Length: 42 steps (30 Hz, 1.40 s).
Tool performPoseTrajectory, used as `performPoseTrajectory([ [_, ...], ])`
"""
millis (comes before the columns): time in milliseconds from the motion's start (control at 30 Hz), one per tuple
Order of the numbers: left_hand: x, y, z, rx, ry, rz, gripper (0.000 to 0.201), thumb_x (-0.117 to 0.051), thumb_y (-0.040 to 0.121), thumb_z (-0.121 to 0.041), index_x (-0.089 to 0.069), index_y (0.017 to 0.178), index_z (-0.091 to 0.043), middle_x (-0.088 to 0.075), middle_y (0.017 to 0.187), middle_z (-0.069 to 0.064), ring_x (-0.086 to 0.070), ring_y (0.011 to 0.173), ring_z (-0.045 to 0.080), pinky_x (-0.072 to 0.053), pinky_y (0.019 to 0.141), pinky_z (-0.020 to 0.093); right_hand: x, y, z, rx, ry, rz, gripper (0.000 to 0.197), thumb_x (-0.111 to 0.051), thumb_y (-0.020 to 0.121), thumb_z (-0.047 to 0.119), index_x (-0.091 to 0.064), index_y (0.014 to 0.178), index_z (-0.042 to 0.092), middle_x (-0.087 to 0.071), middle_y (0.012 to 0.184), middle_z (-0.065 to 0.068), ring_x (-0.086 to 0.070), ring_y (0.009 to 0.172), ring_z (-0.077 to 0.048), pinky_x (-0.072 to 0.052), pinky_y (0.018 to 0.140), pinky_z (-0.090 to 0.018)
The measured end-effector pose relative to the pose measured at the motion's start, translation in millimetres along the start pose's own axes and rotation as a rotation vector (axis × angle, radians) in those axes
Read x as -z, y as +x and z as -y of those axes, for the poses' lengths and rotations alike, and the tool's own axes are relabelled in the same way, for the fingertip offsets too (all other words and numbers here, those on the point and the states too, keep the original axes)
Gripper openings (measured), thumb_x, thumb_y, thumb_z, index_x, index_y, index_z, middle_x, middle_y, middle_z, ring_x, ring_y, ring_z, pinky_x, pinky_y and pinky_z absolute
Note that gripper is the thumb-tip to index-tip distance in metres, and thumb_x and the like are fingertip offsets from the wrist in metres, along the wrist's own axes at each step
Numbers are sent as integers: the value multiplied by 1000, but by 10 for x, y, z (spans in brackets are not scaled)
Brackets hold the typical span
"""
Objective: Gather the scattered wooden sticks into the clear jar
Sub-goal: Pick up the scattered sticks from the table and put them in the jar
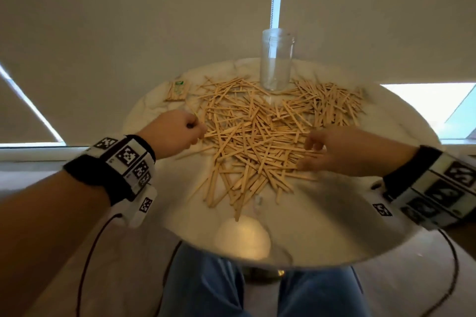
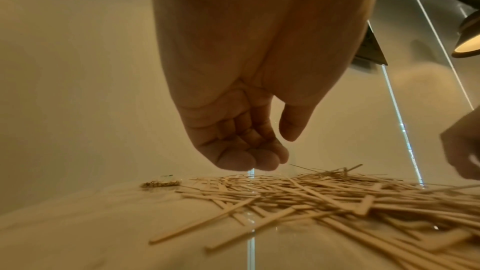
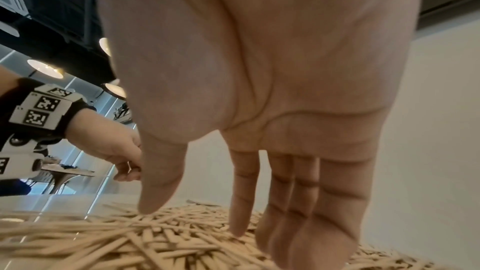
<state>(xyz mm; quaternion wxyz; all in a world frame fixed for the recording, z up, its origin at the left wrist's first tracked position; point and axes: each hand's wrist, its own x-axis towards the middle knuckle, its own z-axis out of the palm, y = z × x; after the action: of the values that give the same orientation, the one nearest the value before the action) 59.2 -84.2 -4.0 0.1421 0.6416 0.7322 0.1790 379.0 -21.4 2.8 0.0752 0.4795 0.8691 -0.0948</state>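
Observation:
Several thin wooden sticks (image 1: 257, 131) lie in a loose heap across the round white table (image 1: 322, 213). The clear jar (image 1: 277, 64) stands upright and empty at the far edge of the heap. My left hand (image 1: 195, 136) hovers at the heap's left edge. In the left wrist view its fingers (image 2: 246, 155) curl into the palm with the thumb apart, and nothing shows inside. My right hand (image 1: 309, 154) is on the heap's right side. Its fingers (image 3: 306, 223) point straight down and touch the sticks (image 3: 130, 239), with the thumb spread apart.
A small flat packet (image 1: 177, 90) lies at the back left of the table, beside the heap. The table's near edge is over my knees in blue jeans (image 1: 206, 291). Cables hang from both wrist bands. A pale blind fills the background behind the jar.

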Motion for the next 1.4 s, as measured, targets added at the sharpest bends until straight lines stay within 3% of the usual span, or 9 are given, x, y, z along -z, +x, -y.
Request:
performPoseTrajectory([
  [167, -98, -182, -270, -26, 101, 159, 37, -56, 93, -55, -66, 86, -20, -71, 83, -1, -67, 75, 14, -56, 75, 34, -3, 100, 191, 25, -131, 89, 101, -67, 64, 82, -45, 144, 24, -48, 141, -3, -53, 118, -25, -49, 100, -45],
  [400, -345, -244, -610, -45, 404, 429, 84, -61, 57, -90, -58, 108, -23, -66, 104, -2, -61, 92, 19, -54, 86, 35, -9, 321, 377, 18, -235, 130, 64, -68, 81, 62, -67, 116, 10, -69, 111, -8, -64, 98, -27, -56, 85, -39],
  [600, -417, -36, -655, -55, 427, 260, 44, -68, 87, -52, -58, 111, -16, -61, 118, 8, -56, 100, 25, -49, 82, 33, 4, 441, 351, 25, -241, 75, 43, -58, 93, 48, -69, 105, 9, -68, 97, -8, -60, 83, -23, -57, 79, -38],
  [700, -476, 45, -555, -11, 476, 191, 77, -70, 75, -66, -47, 133, -21, -39, 140, 11, -35, 131, 33, -41, 105, 47, 42, 485, 314, 58, -257, 140, 60, -62, 85, 64, -67, 110, 9, -68, 103, -8, -60, 86, -23, -50, 69, -34],
  [833, -523, 111, -574, -38, 441, 169, 99, -79, 64, -66, -35, 143, -23, -31, 147, 7, -29, 136, 32, -39, 107, 51, 36, 521, 318, 103, -251, 138, 60, -69, 83, 59, -62, 119, 12, -64, 107, -5, -57, 92, -23, -48, 77, -33],
  [967, -500, 212, -679, -67, 465, 270, 90, -80, 73, -55, -37, 143, -16, -46, 140, 5, -48, 125, 27, -45, 102, 43, 17, 537, 300, 115, -201, 130, 46, -68, 88, 50, -65, 113, 12, -67, 102, -4, -57, 87, -21, -47, 74, -31],
  [1133, -563, 310, -703, -172, 466, 188, 51, -66, 90, -28, -44, 133, -14, -50, 130, 8, -53, 117, 29, -49, 97, 44, 13, 545, 256, 94, -225, 73, 31, -66, 90, 40, -68, 95, 10, -66, 86, -5, -58, 77, -22, -54, 73, -33],
  [1267, -640, 336, -709, -196, 412, 176, 62, -69, 86, -33, -39, 137, -13, -42, 135, 11, -49, 119, 33, -46, 99, 44, 8, 568, 204, 68, -229, 51, 18, -62, 89, 28, -61, 80, 13, -54, 69, -1, -54, 69, -22, -53, 68, -35],
  [1400, -698, 385, -722, -140, 275, 148, 85, -74, 83, -31, -23, 149, -18, -37, 147, 10, -45, 128, 34, -43, 104, 46, 16, 554, 168, 93, -223, 20, 16, -53, 92, 15, -67, 95, 10, -65, 84, -5, -61, 76, -22, -55, 70, -32],
])
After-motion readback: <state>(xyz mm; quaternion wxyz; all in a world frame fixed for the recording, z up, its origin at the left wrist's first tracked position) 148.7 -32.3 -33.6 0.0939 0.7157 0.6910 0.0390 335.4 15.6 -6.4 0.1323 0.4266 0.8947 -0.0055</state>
